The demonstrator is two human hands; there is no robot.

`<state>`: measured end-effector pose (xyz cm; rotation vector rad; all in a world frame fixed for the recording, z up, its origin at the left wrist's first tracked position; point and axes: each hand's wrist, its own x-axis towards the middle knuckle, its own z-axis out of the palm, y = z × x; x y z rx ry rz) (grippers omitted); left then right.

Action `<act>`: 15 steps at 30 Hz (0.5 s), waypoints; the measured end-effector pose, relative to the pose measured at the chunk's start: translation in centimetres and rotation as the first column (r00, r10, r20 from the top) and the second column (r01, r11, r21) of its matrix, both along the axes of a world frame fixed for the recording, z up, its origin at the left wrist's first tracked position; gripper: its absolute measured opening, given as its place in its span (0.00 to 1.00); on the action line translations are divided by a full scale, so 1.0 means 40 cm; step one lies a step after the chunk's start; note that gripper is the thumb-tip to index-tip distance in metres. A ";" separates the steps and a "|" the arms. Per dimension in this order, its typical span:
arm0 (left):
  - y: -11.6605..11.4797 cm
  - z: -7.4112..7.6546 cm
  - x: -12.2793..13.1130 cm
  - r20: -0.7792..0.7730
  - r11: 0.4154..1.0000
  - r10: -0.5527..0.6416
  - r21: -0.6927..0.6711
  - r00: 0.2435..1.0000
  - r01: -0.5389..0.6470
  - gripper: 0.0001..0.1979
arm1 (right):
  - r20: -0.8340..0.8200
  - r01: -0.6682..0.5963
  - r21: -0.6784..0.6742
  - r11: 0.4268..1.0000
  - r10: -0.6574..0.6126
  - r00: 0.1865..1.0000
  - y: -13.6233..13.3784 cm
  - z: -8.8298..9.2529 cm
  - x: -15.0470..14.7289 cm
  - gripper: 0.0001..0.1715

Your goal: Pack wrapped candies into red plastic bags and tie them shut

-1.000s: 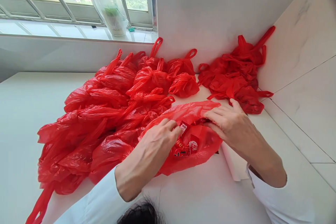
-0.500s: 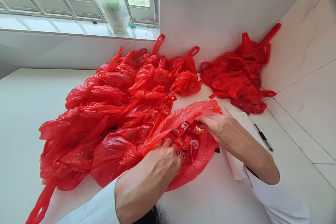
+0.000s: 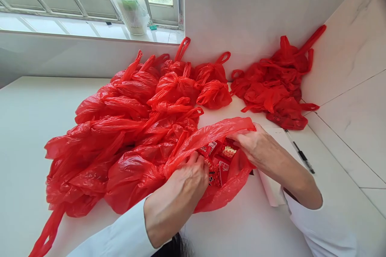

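In front of me an open red plastic bag (image 3: pixel 218 126) lies with its mouth facing up. Inside it are several small red snack packets (image 3: pixel 223 168), one with a yellowish picture on it. My left hand (image 3: pixel 189 182) has its fingers curled at the left side of the mouth, closed on the bag's plastic, its fingertips partly hidden. At the far right rim, my right hand (image 3: pixel 252 144) grips the bag's edge; some of its fingers are out of sight behind the plastic.
Several knotted red bags (image 3: pixel 126 124) crowd the white table to the left. Limp red bags (image 3: pixel 277 84) lie heaped by the right wall. A black pen (image 3: pixel 303 156) and white paper (image 3: pixel 279 140) lie right of my forearm. A plastic-wrapped plant pot (image 3: pixel 135 20) stands on the windowsill.
My left hand has shifted slightly to the right and turned a little. The packets inside have moved a bit, and the bag's near rim sits slightly higher. My right hand keeps its place.
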<state>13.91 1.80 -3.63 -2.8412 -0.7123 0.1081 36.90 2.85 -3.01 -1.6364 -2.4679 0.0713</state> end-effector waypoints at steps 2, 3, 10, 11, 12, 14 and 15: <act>0.013 0.010 0.005 -0.018 1.000 -0.015 -0.001 1.000 0.015 0.26 | -0.009 0.011 0.012 1.000 -0.010 1.000 0.003 0.001 0.002 0.18; 0.018 0.011 0.005 -0.014 1.000 -0.027 0.001 1.000 0.027 0.26 | -0.021 0.014 0.014 1.000 -0.013 1.000 0.004 0.003 0.004 0.19; 0.003 -0.020 -0.022 0.232 0.994 -0.049 -0.087 0.972 0.071 0.28 | -0.427 0.207 0.210 0.955 -0.101 0.899 -0.032 0.098 0.051 0.12; -0.004 -0.019 -0.026 0.246 0.992 -0.024 -0.117 0.969 0.054 0.28 | -0.479 0.316 0.237 0.919 -0.172 0.861 -0.039 0.114 0.065 0.11; -0.012 -0.017 -0.029 0.253 0.990 -0.006 -0.137 0.967 0.042 0.28 | -0.507 0.414 0.244 0.877 -0.249 0.825 -0.045 0.124 0.081 0.10; -0.029 -0.007 -0.036 0.252 0.988 -0.007 -0.148 0.968 0.046 0.27 | -0.472 0.518 0.177 0.837 -0.389 0.791 -0.050 0.122 0.118 0.10; -0.038 -0.002 -0.040 0.247 0.987 -0.014 -0.149 0.969 0.052 0.26 | -0.410 0.512 0.111 0.852 -0.430 0.805 -0.050 0.108 0.136 0.11</act>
